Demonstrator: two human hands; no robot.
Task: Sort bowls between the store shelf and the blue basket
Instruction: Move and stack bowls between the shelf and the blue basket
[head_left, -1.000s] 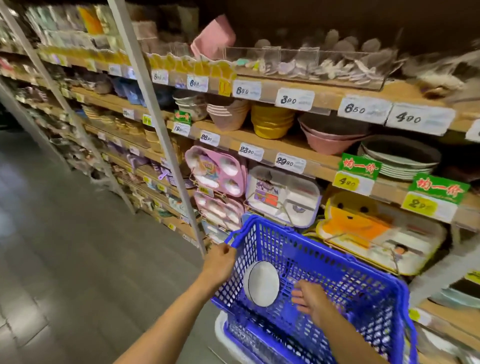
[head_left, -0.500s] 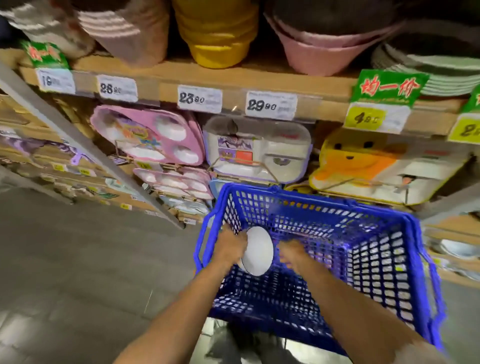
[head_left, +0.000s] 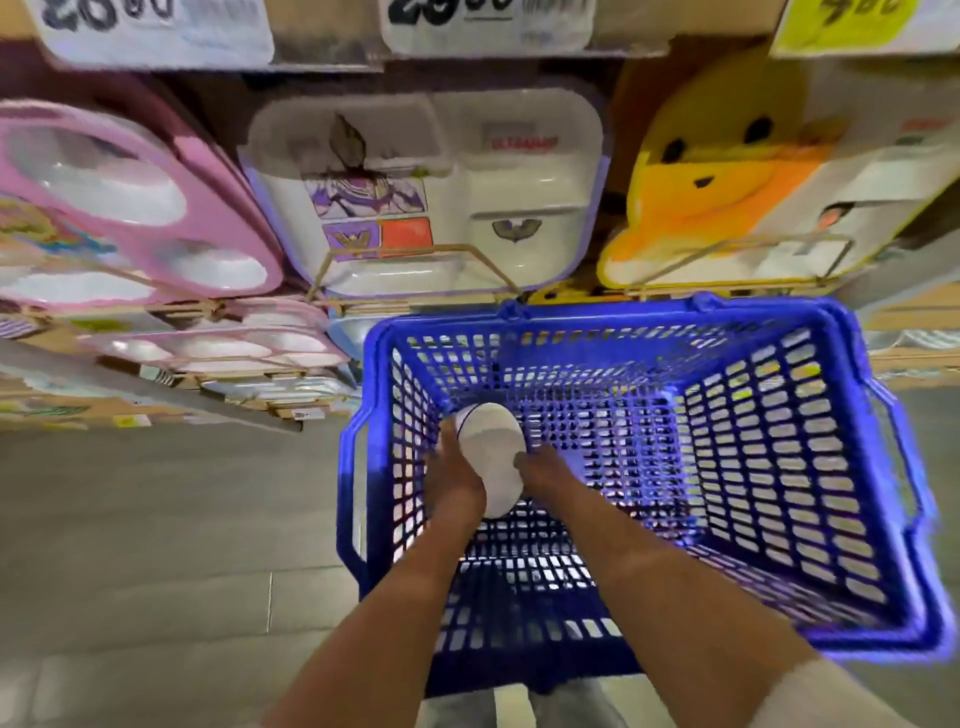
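Observation:
A white bowl (head_left: 493, 452) is deep inside the blue basket (head_left: 810, 467), near its left wall and close to the bottom. My left hand (head_left: 454, 475) grips the bowl's left side and my right hand (head_left: 545, 470) grips its right side. Both forearms reach down over the basket's near rim. The bowl is tilted, with its outer side facing the camera. The basket holds nothing else that I can see. It stands in front of the store shelf (head_left: 467, 31).
Divided children's plates stand on the shelf behind the basket: a pink one (head_left: 130, 208), a white one (head_left: 431, 187) and a yellow bear one (head_left: 727, 176). Price tags (head_left: 156, 26) line the shelf edge above. Grey tiled floor (head_left: 156, 545) lies to the left.
The view has tipped downward and moved closer to the basket. Both hands have lowered the white bowl from near the basket's rim toward its bottom.

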